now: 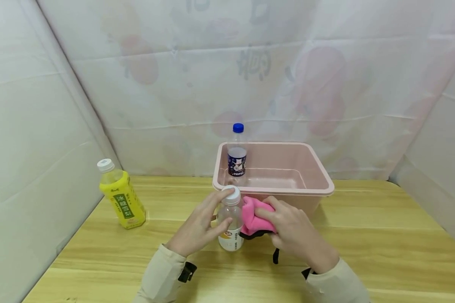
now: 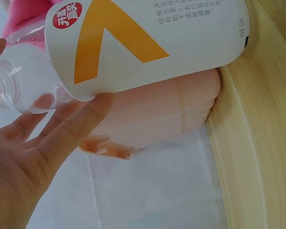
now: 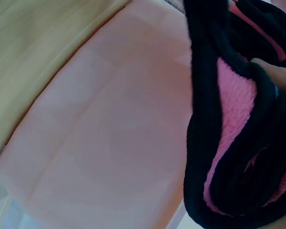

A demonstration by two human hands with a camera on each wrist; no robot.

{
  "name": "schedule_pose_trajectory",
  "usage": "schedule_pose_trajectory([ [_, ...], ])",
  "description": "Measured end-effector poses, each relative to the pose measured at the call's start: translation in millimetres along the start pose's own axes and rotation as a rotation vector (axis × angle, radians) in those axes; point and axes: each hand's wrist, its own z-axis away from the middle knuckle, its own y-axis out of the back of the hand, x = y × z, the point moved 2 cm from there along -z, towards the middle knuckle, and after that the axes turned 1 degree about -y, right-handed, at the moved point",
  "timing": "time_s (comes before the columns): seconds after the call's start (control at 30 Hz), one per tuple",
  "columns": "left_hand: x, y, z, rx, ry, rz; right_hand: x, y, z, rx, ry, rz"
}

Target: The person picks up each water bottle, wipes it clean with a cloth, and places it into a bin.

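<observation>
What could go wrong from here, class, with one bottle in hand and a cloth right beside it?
1. The held bottle might tip if the cloth in the right hand pushes it sideways, since the left hand grips only its upper part.
2. The bin is just behind; a bump could topple the blue-capped bottle standing inside it.

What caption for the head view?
Left hand holds a bottle, right hand a cloth, in front of a bin.
</observation>
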Motion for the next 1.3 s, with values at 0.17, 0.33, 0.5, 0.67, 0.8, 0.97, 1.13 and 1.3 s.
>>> schedule_pose_trajectory([
  [0.17,0.5,-0.1,-0.3,-0.002,0.001,-0.005,-2,-14,5,-0.216,-0.008,0.062],
  [0.33,2.0,1.1,-1.5,-0.006,0.008,-0.011,-9,-35,10,-0.470,-0.044,0.109],
  [0.5,2.2,2.5,-1.9,-0.007,0.009,-0.008,-8,-36,10,-0.479,-0.053,0.114],
  [0.67,2.7,2.5,-1.5,-0.017,0.026,0.008,-5,-28,7,-0.396,-0.008,0.136],
  [0.8,2.8,2.2,-1.0,-0.022,0.036,0.013,-3,-16,3,-0.269,0.002,0.124],
  [0.97,2.6,1.8,-0.7,-0.024,0.016,0.006,-1,0,0,-0.063,0.020,0.053],
  [1.13,0.9,1.5,-0.3,-0.021,0.016,0.004,2,11,-3,0.153,0.051,-0.023],
  [1.3,0.4,1.0,-0.2,-0.018,0.009,0.000,1,13,-6,0.295,0.070,-0.101],
])
